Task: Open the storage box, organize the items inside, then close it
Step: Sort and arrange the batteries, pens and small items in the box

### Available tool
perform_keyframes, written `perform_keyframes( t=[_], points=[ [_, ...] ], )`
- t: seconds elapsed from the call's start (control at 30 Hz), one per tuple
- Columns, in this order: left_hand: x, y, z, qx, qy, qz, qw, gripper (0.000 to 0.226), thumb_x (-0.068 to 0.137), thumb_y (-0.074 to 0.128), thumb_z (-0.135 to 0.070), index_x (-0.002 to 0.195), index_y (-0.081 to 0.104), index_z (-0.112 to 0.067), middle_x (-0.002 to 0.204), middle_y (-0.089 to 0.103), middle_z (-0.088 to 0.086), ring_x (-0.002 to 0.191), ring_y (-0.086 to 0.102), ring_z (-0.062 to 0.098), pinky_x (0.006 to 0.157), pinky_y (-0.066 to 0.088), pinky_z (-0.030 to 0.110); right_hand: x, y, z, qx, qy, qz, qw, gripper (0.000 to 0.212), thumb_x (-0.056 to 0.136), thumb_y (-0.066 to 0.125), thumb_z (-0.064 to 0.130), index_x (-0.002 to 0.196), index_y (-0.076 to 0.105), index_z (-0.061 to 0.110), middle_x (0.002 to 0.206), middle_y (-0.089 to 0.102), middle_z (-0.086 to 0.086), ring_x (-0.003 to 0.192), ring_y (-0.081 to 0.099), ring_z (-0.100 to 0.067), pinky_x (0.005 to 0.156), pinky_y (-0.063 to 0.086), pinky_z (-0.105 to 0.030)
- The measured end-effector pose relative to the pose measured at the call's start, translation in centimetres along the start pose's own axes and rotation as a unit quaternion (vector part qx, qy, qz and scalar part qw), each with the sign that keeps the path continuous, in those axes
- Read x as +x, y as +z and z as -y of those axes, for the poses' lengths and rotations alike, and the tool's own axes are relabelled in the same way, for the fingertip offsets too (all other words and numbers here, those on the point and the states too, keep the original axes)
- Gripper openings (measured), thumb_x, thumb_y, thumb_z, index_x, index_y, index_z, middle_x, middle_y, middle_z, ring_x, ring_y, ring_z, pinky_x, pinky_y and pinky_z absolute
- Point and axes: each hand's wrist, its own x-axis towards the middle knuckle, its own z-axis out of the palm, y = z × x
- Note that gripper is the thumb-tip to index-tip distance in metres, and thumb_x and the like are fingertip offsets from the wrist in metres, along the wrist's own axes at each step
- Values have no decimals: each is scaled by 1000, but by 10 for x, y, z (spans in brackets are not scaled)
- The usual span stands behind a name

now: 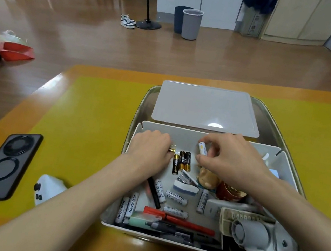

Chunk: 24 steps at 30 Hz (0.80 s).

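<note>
your right hand [234, 160] pinches a white battery [203, 149] between thumb and fingertips, holding it just above the far part of the storage box [184, 247]. your left hand [149, 149] is curled over something with a gold end [172, 150] at the box's far left; it looks like another battery, but your fingers hide most of it, so i cannot tell for sure what it is.

between your hands, three black-and-gold batteries [182, 162] lie side by side on the box floor, which reads as a sorted group already started. nearer to you the contents are unsorted: several white batteries [176, 197] lie scattered at different angles, a black pen [153, 193] lies across them, a red pen [190, 224] and a dark pen [168, 227] lie along the near wall, and a small fan [255, 235] fills the near right corner. a brown figurine [206, 178] and a red round thing [229, 193] sit partly under your right wrist.

the lid [207, 108] is off and lies flat just beyond the box, both of them inside a clear tray [139, 108] on the yellow mat [88, 113]. a phone [5, 167] and a white controller [48, 189] lie on the mat to your left.

so the opening is done and the sorting is early: one battery group is begun, most white batteries and the pens remain loose. putting the lid back on is not yet started.
</note>
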Motion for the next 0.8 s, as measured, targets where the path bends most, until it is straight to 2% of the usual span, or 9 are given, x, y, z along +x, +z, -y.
perform_keyframes(
  t=[0.07,0.13,0.23,0.4,0.53,0.63,0.7,0.8],
  points=[
    [3,-1,5,-26,11,3,1000,15,91,57,-32,94,63,-19,93,68,6,91,63,33,68,45,37,0,-1,0,0,-1,2,1000,28,79,69,39,106,70,35,70,67,15,71,60,-6,56,38,-29],
    [3,-1,5,0,31,-4,1000,15,90,54,-29,93,66,-20,89,68,5,87,64,33,64,42,35,0,-2,0,2,-1,0,1000,28,79,68,40,107,70,35,70,67,15,71,60,-5,56,39,-29],
    [2,3,1,45,48,6,998,16,91,52,-30,95,66,-22,89,67,5,84,64,33,60,34,34,0,-3,2,8,-4,-2,1000,29,80,69,38,109,71,34,70,68,15,70,60,-3,57,40,-29],
    [14,5,3,33,75,7,997,13,89,57,-30,91,65,-21,90,66,5,85,64,32,61,37,34,-3,-2,3,7,-6,3,1000,28,81,69,37,108,71,34,68,68,14,69,61,-4,61,48,-32],
    [15,4,3,26,117,-29,992,18,89,55,-34,87,67,-20,82,66,4,79,63,31,57,37,33,-5,-3,-1,3,0,0,1000,28,80,69,38,107,71,35,69,68,17,71,61,-4,65,53,-36],
    [15,-5,0,-62,39,-49,996,25,82,57,-40,74,67,-19,68,65,-1,69,61,26,53,36,31,-5,-3,-5,2,1,-6,1000,29,79,70,40,108,70,37,69,68,19,70,60,-1,62,50,-33],
    [16,-10,1,-128,-32,-16,991,29,75,58,-42,63,64,-17,57,61,-3,61,59,22,52,40,29,-5,-3,-6,2,-1,-11,1000,29,79,69,41,108,70,37,68,68,20,69,60,1,58,46,-30],
    [8,-6,-1,-94,-45,29,994,33,75,59,-42,58,54,-15,52,49,-3,52,49,18,47,30,28,-6,-2,-6,1,-6,-14,1000,27,80,69,40,107,70,37,67,67,20,68,59,2,54,38,-27]
  ],
)
